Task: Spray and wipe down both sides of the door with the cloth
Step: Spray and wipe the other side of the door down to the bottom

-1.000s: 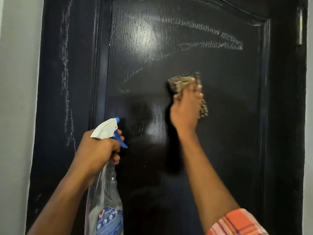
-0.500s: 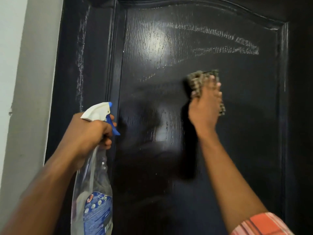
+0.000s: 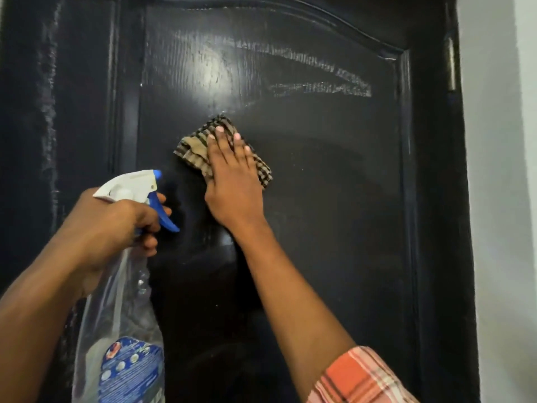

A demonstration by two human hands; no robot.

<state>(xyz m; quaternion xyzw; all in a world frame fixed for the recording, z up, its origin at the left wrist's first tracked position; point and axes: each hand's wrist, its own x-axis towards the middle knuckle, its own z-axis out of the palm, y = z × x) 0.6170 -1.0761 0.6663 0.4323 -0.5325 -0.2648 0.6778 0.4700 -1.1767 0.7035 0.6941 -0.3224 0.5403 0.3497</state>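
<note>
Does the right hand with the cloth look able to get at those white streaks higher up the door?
Probably yes. The white streaks lie above and right of the right hand, which presses the cloth flat on the door; nothing stands between them.

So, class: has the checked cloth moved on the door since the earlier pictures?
Yes. The checked cloth has slid left along the door panel, farther from the white wipe streaks.
</note>
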